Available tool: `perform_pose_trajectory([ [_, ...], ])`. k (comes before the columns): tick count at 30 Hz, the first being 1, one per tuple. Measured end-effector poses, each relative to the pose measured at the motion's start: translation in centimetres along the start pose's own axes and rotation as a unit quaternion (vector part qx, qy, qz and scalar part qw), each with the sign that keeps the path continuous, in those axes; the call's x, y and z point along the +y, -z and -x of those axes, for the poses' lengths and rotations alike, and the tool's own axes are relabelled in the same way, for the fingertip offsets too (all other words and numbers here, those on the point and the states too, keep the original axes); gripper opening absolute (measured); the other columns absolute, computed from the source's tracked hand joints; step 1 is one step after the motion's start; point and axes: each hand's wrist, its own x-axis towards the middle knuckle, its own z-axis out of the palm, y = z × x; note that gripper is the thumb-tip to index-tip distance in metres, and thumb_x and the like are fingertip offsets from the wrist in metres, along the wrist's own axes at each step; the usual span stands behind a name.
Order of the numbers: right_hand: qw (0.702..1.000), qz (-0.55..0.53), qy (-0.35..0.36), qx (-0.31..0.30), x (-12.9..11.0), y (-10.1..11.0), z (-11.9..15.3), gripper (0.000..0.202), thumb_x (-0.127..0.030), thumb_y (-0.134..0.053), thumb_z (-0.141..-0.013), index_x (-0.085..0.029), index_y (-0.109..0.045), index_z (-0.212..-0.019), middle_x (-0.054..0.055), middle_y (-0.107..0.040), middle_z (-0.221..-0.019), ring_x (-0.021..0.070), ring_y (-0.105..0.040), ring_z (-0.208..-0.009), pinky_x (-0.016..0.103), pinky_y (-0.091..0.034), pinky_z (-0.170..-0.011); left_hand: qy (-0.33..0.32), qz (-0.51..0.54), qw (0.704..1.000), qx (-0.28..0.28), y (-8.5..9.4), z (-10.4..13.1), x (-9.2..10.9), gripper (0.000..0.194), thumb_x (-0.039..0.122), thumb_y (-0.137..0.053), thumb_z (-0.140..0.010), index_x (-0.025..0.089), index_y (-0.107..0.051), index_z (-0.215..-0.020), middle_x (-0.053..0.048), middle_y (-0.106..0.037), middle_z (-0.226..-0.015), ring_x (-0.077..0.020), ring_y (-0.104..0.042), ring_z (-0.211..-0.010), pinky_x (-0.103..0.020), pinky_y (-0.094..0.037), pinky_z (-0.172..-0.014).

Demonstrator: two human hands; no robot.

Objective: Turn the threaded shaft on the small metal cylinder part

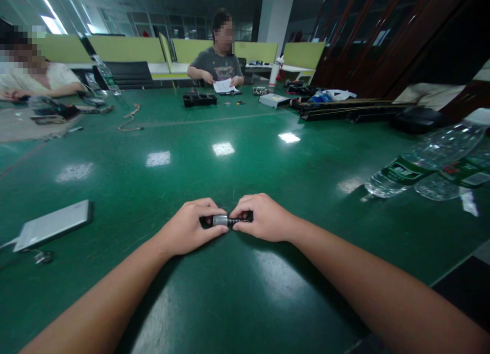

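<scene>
Low over the green table, my left hand (191, 225) grips a small silver cylinder (220, 220) that looks like a little motor, thumb below and fingers above. A dark ridged shaft (234, 221) runs out of the cylinder to the right. My right hand (262, 219) pinches that shaft between thumb and fingertips, so part of it is hidden. The two hands are close together, fingertips nearly meeting over the part, which lies roughly level. Its left end is partly covered by my left palm.
A white power bank (55, 224) with a cable lies at the left. Water bottles (406, 168) stand at the right. Across the table (184, 175) are a black tray (199, 99), long dark strips (344, 109) and a person (220, 63) holding paper; another person sits far left.
</scene>
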Motion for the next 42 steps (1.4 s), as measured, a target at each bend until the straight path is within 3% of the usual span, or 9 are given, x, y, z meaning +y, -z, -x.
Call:
perform_pose_trajectory([
  [42,1.0,-0.008,-0.023,-0.019,0.7,1.2,0.3,0.012,-0.021,-0.075,-0.075,-0.016,-0.075,-0.086,0.002,-0.068,-0.078,0.0123,-0.061,-0.07,0.023,-0.043,-0.065,0.014,0.005,1.0,-0.003,-0.2,-0.1,-0.4,0.024,0.034,-0.068,-0.086,0.019,-0.075,-0.104,-0.003,-0.066,-0.088,-0.0155,-0.062,-0.077,-0.026,-0.046,-0.07],
])
